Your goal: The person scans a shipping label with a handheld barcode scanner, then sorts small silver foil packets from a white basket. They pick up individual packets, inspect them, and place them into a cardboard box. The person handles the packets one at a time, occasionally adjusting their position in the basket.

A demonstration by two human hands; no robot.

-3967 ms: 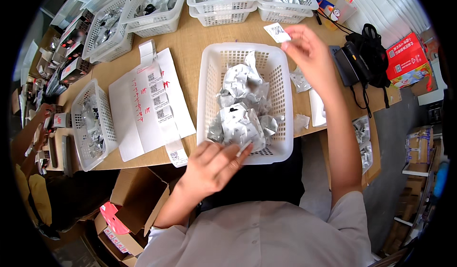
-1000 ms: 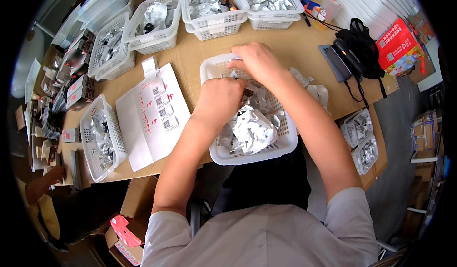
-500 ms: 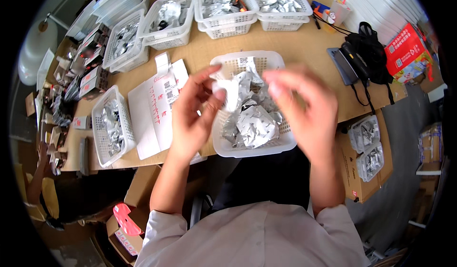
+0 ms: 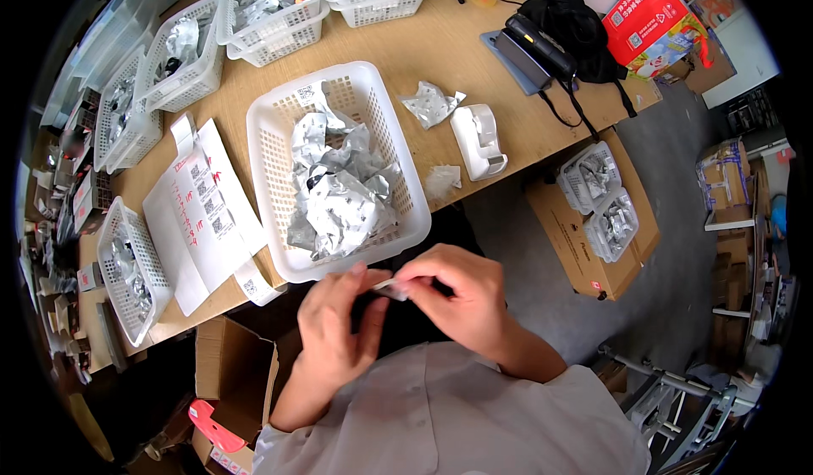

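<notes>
Close to my body, just off the table's front edge, both hands meet at a small whitish piece (image 4: pixel 391 288), too small and partly covered to name. My left hand (image 4: pixel 337 327) pinches its left end, fingers curled. On the other end, the fingertips of my right hand (image 4: pixel 457 295) are pressed together. Just beyond my hands stands a white perforated plastic basket (image 4: pixel 415 183), with crumpled silver foil bags (image 4: pixel 339 217) heaped inside. To its right lie a loose crumpled foil bag (image 4: pixel 430 104), a white tape dispenser (image 4: pixel 479 142) and a crumpled clear scrap (image 4: pixel 442 181).
Left of the basket lie white paper sheets (image 4: pixel 190 234) with red writing and a label strip (image 4: pixel 256 285). A small foil-filled basket (image 4: pixel 157 284) stands at the left edge, and several more line the back. At far right are a black bag (image 4: pixel 563 18) and a cardboard box (image 4: pixel 631 263) carrying two tubs.
The view has turned rightward, bringing the tape dispenser into sight. My hands have come down from over the basket toward my body and together, both now on the small whitish piece.
</notes>
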